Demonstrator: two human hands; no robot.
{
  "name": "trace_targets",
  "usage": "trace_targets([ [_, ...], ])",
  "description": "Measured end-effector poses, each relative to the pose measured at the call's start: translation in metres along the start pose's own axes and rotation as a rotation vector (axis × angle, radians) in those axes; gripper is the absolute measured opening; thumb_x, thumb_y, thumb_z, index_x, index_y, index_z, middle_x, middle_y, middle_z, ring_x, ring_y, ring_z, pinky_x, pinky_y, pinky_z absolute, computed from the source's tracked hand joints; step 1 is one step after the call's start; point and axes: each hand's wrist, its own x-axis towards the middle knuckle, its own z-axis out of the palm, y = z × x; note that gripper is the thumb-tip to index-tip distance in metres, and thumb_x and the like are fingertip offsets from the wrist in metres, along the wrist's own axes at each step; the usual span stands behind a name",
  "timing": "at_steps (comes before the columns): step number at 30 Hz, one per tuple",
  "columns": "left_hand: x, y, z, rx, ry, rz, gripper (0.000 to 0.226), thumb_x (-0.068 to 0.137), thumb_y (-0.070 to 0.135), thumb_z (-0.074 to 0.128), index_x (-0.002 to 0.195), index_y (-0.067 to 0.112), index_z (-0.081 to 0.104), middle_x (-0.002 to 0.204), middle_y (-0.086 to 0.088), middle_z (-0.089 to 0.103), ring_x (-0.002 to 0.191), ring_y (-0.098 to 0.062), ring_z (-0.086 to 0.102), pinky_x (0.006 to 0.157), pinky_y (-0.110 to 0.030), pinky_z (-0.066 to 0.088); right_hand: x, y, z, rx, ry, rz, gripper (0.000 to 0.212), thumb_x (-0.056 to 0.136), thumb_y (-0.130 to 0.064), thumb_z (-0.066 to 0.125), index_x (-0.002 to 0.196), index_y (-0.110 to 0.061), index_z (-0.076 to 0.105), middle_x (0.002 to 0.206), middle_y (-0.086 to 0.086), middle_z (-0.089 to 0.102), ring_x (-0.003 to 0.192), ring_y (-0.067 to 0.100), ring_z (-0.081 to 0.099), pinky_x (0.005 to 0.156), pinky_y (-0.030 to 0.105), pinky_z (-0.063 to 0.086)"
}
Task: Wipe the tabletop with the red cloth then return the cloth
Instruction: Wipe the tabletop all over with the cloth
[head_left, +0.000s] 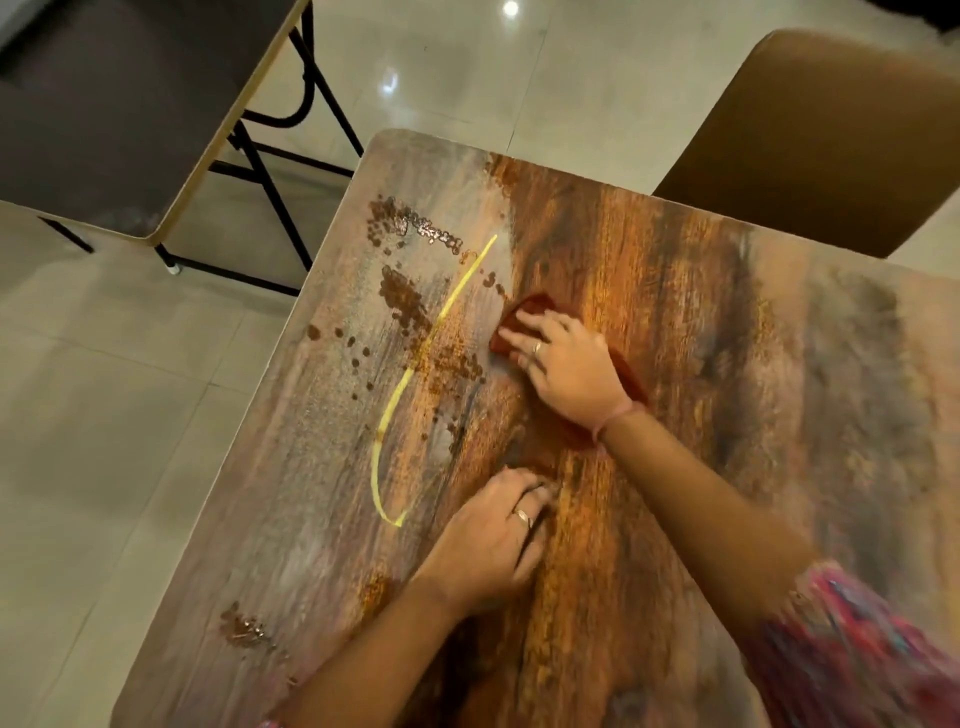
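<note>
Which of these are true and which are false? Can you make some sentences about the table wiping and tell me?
1. The right hand presses flat on the red cloth. True.
2. The left hand holds the cloth. False: it rests on the bare table, apart from the cloth.
3. Brown spots lie on the table left of the cloth. True.
4. A yellow line curves across the table. True.
5. A plate stands on the table. False: only the cloth, spots and line are there.
6. The brown chair is lying tipped over. False: it stands at the far edge.
</note>
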Motion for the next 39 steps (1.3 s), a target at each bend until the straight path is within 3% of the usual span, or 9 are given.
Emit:
trace_targets([
  [6, -0.049, 0.026, 0.020, 0.225, -0.212, 0.192, 0.048, 0.088, 0.042, 0.046, 0.129, 0.018, 0.058, 0.130, 0.002, 0.059, 0.122, -0.014, 0.053, 0.108, -0.031, 0.036, -0.077, -0.010, 0.001, 0.072, -0.079, -0.217, 0.033, 0.096, -0.028, 0.045, 0.123, -0.036, 0.063, 0.137, -0.008, 0.055, 0.126, 0.024, 0.050, 0.092, 0.043, 0.046],
  [10, -0.061, 0.033, 0.030, 0.275, -0.238, 0.056, 0.054, 0.093, 0.042, 0.041, 0.138, 0.014, 0.049, 0.140, -0.001, 0.051, 0.132, -0.016, 0.044, 0.109, -0.035, 0.035, 0.007, 0.018, -0.014, 0.067, 0.062, 0.086, 0.031, 0.098, -0.026, 0.049, 0.127, -0.028, 0.061, 0.140, -0.003, 0.053, 0.128, 0.022, 0.047, 0.109, 0.040, 0.035],
  [14, -0.070, 0.034, 0.032, 0.291, -0.278, 0.033, 0.056, 0.095, 0.042, 0.037, 0.142, 0.011, 0.042, 0.146, -0.005, 0.043, 0.137, -0.020, 0.036, 0.110, -0.037, 0.033, 0.046, 0.012, -0.013, 0.167, 0.194, 0.393, 0.031, 0.097, -0.023, 0.052, 0.125, -0.025, 0.063, 0.141, -0.002, 0.052, 0.128, 0.023, 0.046, 0.109, 0.038, 0.034],
  [21, -0.086, 0.040, 0.037, 0.384, -0.240, 0.154, 0.053, 0.087, 0.050, 0.047, 0.127, 0.017, 0.061, 0.133, -0.001, 0.058, 0.126, -0.018, 0.051, 0.105, -0.034, 0.040, -0.119, -0.042, 0.022, 0.197, -0.129, -0.387, 0.031, 0.096, -0.030, 0.046, 0.119, -0.034, 0.066, 0.135, -0.010, 0.057, 0.130, 0.021, 0.047, 0.099, 0.043, 0.035],
  [23, -0.092, 0.042, 0.038, 0.405, -0.238, 0.188, 0.053, 0.088, 0.051, 0.047, 0.127, 0.019, 0.061, 0.134, 0.000, 0.057, 0.127, -0.017, 0.050, 0.106, -0.033, 0.039, -0.118, -0.018, 0.016, 0.165, -0.120, -0.454, 0.030, 0.094, -0.029, 0.048, 0.117, -0.033, 0.068, 0.132, -0.008, 0.059, 0.127, 0.024, 0.051, 0.096, 0.045, 0.039],
  [28, -0.106, 0.041, 0.039, 0.443, -0.231, 0.216, 0.055, 0.091, 0.051, 0.043, 0.132, 0.017, 0.056, 0.139, -0.002, 0.052, 0.132, -0.019, 0.045, 0.108, -0.034, 0.036, -0.048, 0.008, 0.008, 0.195, 0.140, 0.202, 0.030, 0.094, -0.024, 0.058, 0.123, -0.032, 0.063, 0.135, -0.005, 0.055, 0.127, 0.028, 0.044, 0.102, 0.053, 0.036],
  [30, -0.110, 0.040, 0.038, 0.433, -0.235, 0.219, 0.054, 0.091, 0.051, 0.044, 0.132, 0.017, 0.056, 0.139, -0.002, 0.052, 0.132, -0.019, 0.045, 0.108, -0.033, 0.037, -0.055, -0.017, 0.019, 0.199, 0.184, 0.296, 0.029, 0.095, -0.028, 0.056, 0.123, -0.034, 0.063, 0.135, -0.006, 0.055, 0.126, 0.027, 0.043, 0.102, 0.049, 0.034],
  [36, -0.128, 0.029, 0.022, 0.329, -0.184, 0.363, 0.044, 0.095, 0.042, 0.038, 0.126, 0.021, 0.061, 0.131, 0.002, 0.059, 0.123, -0.016, 0.053, 0.106, -0.033, 0.040, -0.173, -0.061, 0.047, 0.196, -0.006, -0.353, 0.028, 0.093, -0.033, 0.052, 0.117, -0.035, 0.067, 0.132, -0.009, 0.058, 0.125, 0.021, 0.048, 0.091, 0.043, 0.036],
  [39, -0.148, 0.018, 0.014, 0.269, -0.160, 0.376, 0.041, 0.095, 0.038, 0.040, 0.124, 0.020, 0.062, 0.127, 0.002, 0.061, 0.119, -0.015, 0.055, 0.103, -0.032, 0.042, -0.149, -0.030, 0.035, 0.131, 0.010, -0.274, 0.030, 0.090, -0.023, 0.062, 0.119, -0.033, 0.066, 0.134, -0.006, 0.056, 0.125, 0.025, 0.048, 0.094, 0.047, 0.038],
])
